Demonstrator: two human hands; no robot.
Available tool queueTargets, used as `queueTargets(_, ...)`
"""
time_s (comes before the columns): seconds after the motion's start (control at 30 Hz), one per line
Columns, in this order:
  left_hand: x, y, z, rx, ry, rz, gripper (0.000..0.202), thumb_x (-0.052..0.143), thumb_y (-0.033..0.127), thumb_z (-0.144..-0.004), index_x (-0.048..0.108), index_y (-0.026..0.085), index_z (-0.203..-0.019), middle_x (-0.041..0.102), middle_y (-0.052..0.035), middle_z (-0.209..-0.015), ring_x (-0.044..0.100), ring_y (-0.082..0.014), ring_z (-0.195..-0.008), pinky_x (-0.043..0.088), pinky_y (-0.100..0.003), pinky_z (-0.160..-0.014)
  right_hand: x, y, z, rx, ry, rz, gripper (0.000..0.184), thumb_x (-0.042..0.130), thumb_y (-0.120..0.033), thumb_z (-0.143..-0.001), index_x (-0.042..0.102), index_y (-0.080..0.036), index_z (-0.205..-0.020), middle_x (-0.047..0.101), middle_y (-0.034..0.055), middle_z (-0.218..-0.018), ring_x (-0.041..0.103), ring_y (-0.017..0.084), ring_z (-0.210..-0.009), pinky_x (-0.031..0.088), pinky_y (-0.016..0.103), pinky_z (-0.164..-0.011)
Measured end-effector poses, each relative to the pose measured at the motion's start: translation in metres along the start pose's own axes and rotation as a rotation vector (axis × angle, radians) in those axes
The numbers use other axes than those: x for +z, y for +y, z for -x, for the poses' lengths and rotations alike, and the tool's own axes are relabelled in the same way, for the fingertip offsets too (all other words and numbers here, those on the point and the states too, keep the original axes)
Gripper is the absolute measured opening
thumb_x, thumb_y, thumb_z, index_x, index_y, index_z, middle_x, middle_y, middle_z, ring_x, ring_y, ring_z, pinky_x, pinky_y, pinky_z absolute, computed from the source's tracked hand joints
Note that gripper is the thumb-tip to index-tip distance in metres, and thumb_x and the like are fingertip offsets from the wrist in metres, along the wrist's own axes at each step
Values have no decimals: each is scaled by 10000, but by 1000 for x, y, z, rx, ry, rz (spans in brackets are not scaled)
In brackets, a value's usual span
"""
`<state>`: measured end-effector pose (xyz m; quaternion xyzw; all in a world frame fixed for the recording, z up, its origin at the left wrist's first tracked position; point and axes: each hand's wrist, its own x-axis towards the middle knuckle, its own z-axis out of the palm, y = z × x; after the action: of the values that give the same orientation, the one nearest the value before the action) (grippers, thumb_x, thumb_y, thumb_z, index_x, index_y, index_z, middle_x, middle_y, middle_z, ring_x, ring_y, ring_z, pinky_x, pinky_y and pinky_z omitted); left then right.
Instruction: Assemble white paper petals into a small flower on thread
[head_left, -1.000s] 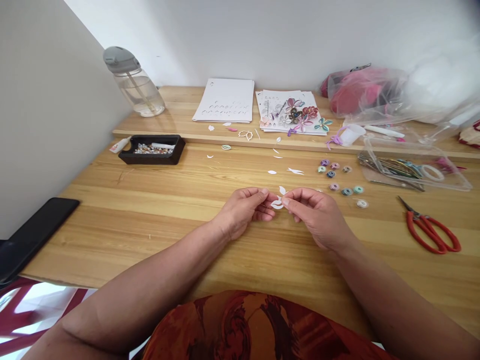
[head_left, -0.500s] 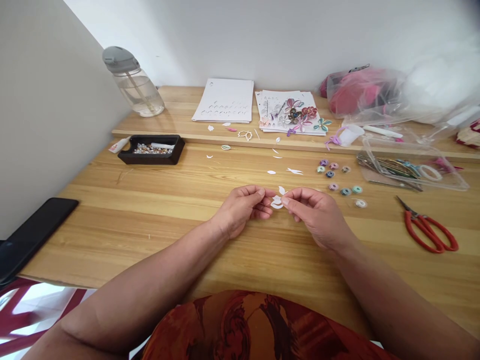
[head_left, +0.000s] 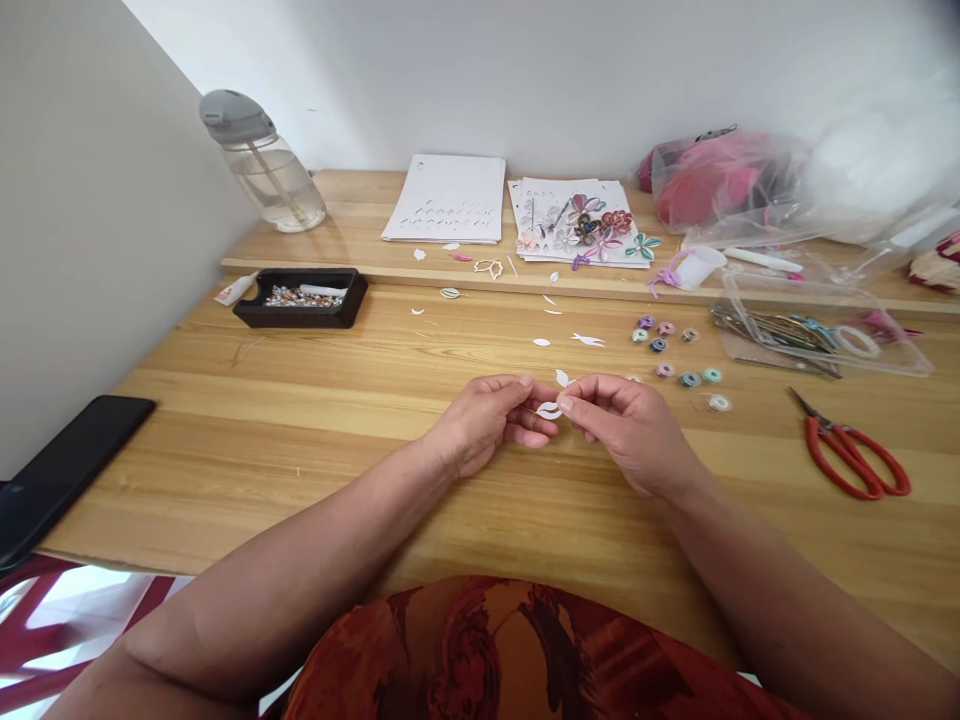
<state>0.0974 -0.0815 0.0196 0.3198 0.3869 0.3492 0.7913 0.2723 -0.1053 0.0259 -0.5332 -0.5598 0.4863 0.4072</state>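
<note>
In front of me, a small white leaf-shaped cutout [head_left: 549, 411] is pinched between the thumb and forefinger of my right hand [head_left: 626, 425]. My left hand [head_left: 499, 420] is close by on its left, palm turned inward. Its fingers are curved and apart, and some lie behind or touch the cutout's left end; whether they press on it I cannot tell. Another white leaf-shaped piece [head_left: 562, 378] shows just beyond the fingertips, partly covered by the right hand. Farther back on the table lie a white oval piece [head_left: 541, 342] and a forked white scrap [head_left: 588, 340].
Right of my hands are several thread bobbins [head_left: 689, 380] and red-handled scissors [head_left: 855, 455]. A clear tray of tools [head_left: 825, 325] stands behind them. Papers [head_left: 446, 200], fabric flowers [head_left: 604, 245] and a water bottle [head_left: 270, 180] occupy the raised shelf. A black bead tray [head_left: 300, 315] and phone [head_left: 67, 470] are left.
My left fingers have shifted slightly right, reaching farther under the cutout. The right hand keeps its pinch, and the held white piece has turned a little. The view has moved slightly.
</note>
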Motion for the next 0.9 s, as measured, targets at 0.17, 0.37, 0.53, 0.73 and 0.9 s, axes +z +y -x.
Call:
queueTargets(0.17, -2, -2, 1, 15, -60, 10, 176, 572, 168, -899, 715, 68, -921, 679, -84, -773, 653, -106, -591, 562, -190, -554, 1, -2, 0, 20, 24, 14, 239, 712, -394, -785, 677, -158, -773, 608, 7, -692, 435, 98, -571, 361, 258, -559)
queueTargets(0.37, -5, -4, -2, 67, -31, -45, 235, 656, 315, -866, 700, 87, -834, 665, -61, -737, 612, -87, -545, 512, -172, -491, 0, -1, 0, 32, 34, -20, 262, 742, -412, -755, 667, -161, -746, 598, 3, -693, 425, 91, -566, 357, 253, -556)
queueTargets(0.53, -4, -3, -2, 91, -3, -101, 273, 667, 343, -852, 688, 78, -787, 653, -57, -683, 599, -90, -530, 493, -174, -483, 1, -1, 0, 46, 21, -26, 263, 747, -421, -746, 670, -169, -743, 610, 6, -708, 431, 92, -566, 363, 255, -555)
queueTargets(0.73, -6, -2, -1, 78, 9, -134, 170, 718, 242, -795, 716, 76, -831, 675, -68, -743, 611, -86, -575, 510, -175, -540, 1, -3, -1, 55, 38, 8, 271, 747, -432, -729, 669, -172, -730, 611, 12, -691, 441, 101, -560, 374, 257, -544)
queueTargets(0.9, -6, 0, -2, 78, 5, -131, 321, 648, 382, -866, 703, 73, -799, 661, -79, -717, 608, -93, -565, 504, -180, -520, 1, -2, -1, 59, 40, 22, 261, 750, -431, -733, 678, -181, -739, 618, 12, -705, 448, 102, -566, 371, 260, -551)
